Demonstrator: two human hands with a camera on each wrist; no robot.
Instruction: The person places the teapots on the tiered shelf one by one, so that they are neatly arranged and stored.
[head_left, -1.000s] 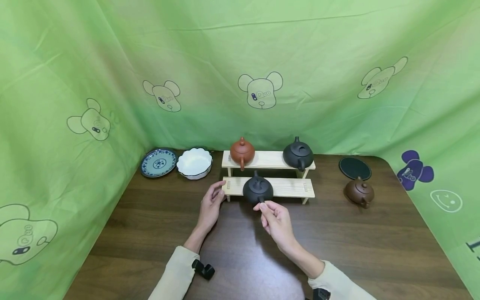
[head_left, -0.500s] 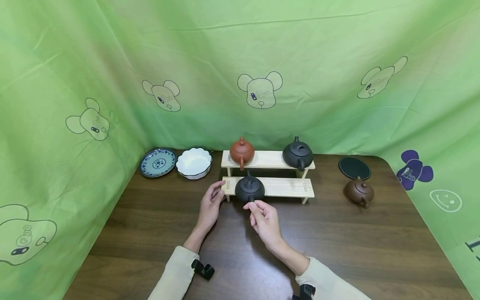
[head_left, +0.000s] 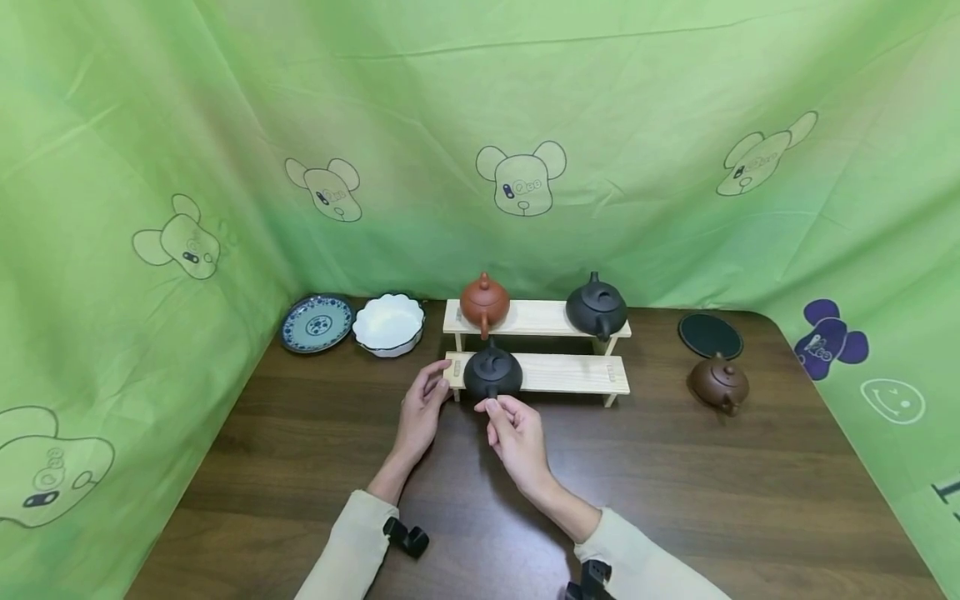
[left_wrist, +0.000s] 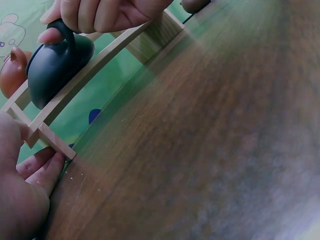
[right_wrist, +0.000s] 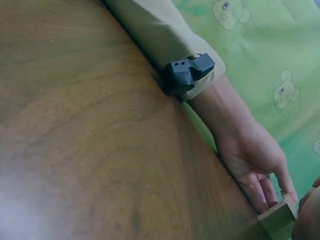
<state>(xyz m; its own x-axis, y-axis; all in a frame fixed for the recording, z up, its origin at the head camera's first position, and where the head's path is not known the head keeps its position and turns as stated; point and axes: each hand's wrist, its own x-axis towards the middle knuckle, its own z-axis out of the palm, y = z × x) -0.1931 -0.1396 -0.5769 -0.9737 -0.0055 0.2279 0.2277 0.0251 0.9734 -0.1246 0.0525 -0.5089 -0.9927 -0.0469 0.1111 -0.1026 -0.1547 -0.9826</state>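
Observation:
A black teapot is at the left part of the lower, front shelf of a pale wooden stand. My right hand pinches its handle between thumb and fingers, in the left wrist view too, where the black teapot appears against the shelf board. My left hand holds the left end of the lower shelf; in the left wrist view its fingers lie round the stand's leg. On the upper shelf sit a reddish-brown teapot at the left and another black teapot at the right.
At the back left are a blue patterned plate and a white scalloped bowl. On the right, a dark brown teapot stands in front of a dark round disc. Green printed cloth hangs behind and at both sides.
My right hand has moved left with the black teapot, from near the middle of the lower shelf toward its left end. My left hand has stayed at the shelf's end.

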